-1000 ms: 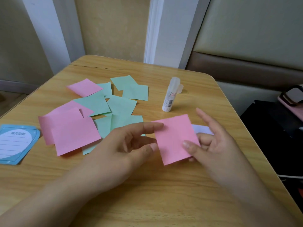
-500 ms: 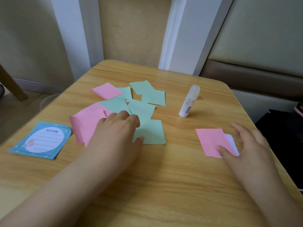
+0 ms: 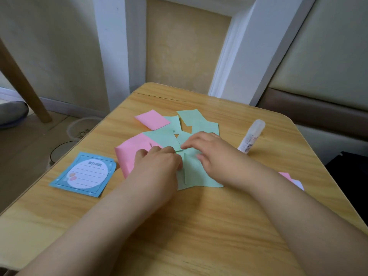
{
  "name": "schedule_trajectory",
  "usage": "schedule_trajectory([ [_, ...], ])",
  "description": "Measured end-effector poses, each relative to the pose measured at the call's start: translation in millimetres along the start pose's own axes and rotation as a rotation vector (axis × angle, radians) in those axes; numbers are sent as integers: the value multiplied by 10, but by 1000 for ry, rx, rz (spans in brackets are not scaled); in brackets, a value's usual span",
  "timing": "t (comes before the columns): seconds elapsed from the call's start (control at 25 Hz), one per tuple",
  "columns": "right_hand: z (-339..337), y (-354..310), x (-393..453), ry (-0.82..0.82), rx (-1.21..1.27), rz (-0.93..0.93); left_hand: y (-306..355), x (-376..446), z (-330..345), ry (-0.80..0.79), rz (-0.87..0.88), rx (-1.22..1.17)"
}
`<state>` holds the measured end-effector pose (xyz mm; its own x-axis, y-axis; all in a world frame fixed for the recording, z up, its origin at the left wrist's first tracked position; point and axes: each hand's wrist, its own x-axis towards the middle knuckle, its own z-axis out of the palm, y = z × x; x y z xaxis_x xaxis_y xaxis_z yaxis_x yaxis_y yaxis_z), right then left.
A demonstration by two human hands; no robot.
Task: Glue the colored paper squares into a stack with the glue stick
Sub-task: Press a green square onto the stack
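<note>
Green paper squares (image 3: pixel 199 174) and pink paper squares (image 3: pixel 129 154) lie scattered and overlapping in the middle of the wooden table (image 3: pixel 199 226). My left hand (image 3: pixel 157 162) sits on the pile with curled fingers, pinching the edge of the nearest green square, which buckles up beside the thumb. My right hand (image 3: pixel 209 150) reaches in from the right, its fingertips resting on the green squares just beyond. The capped glue stick (image 3: pixel 252 136) stands tilted at the right. A pink square on a pale one (image 3: pixel 286 177) lies at the right edge, mostly hidden by my right forearm.
A blue notecard with a lined white oval (image 3: pixel 85 174) lies at the left of the table. One pink square (image 3: pixel 152 119) lies apart at the back of the pile. Beyond the table are a wall, a white pillar and a padded bench (image 3: pixel 318 108).
My right hand has let go of the pink square at the right and moved left onto the green squares. My left hand has shifted slightly right and now pinches a green square.
</note>
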<state>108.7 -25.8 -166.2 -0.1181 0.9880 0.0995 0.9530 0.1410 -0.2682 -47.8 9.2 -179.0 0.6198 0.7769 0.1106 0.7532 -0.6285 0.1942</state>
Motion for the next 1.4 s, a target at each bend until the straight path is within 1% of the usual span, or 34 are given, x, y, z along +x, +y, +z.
schedule_trajectory([
  [0.12,58,37,264,-115,-75,24,-10,-9,35,17,8,15],
  [0.24,32,71,307,-172,-177,-27,-5,1,64,30,-1,24],
  [0.32,-9,110,275,-182,-160,-15,4,15,76,31,-12,36],
  [0.44,-110,96,136,-139,-39,32,25,13,86,26,-27,48],
  [0.52,-201,68,-24,-49,34,60,24,6,90,29,-31,39],
  [0.56,-266,38,-125,24,86,93,20,3,90,30,-32,27],
  [0.64,-373,26,-357,177,281,206,21,-1,80,27,-42,-6],
  [0.68,-408,23,-482,222,417,278,30,-5,69,31,-46,-25],
  [0.72,-417,33,-606,233,547,354,46,-9,55,42,-45,-45],
  [0.8,-359,82,-840,219,731,472,104,-33,23,99,-16,-119],
  [0.84,-320,104,-941,243,793,505,132,-57,7,140,11,-189],
  [0.88,-293,103,-1030,304,822,517,161,-87,-11,179,44,-271],
  [0.92,-271,90,-1118,402,806,503,182,-121,-30,215,75,-345],
  [0.96,-249,79,-1215,518,673,454,200,-149,-47,246,103,-395],
  [1.0,-215,62,-1299,602,428,375,206,-171,-55,265,119,-420],
  [1.04,-154,36,-1374,628,165,273,208,-186,-58,274,129,-432],
  [1.08,-62,6,-1450,594,-12,163,209,-197,-61,276,142,-443],
  [1.12,49,-13,-1520,526,-97,86,214,-204,-68,267,166,-455],
  [1.16,147,-39,-1572,461,-108,57,225,-214,-71,244,205,-466],
  [1.24,273,-113,-1594,405,-28,99,250,-242,-58,173,305,-476],
  [1.32,305,-208,-1526,417,26,208,281,-276,-25,90,405,-466],
  [1.4,273,-329,-1379,435,-1,350,308,-292,11,65,454,-449],
])
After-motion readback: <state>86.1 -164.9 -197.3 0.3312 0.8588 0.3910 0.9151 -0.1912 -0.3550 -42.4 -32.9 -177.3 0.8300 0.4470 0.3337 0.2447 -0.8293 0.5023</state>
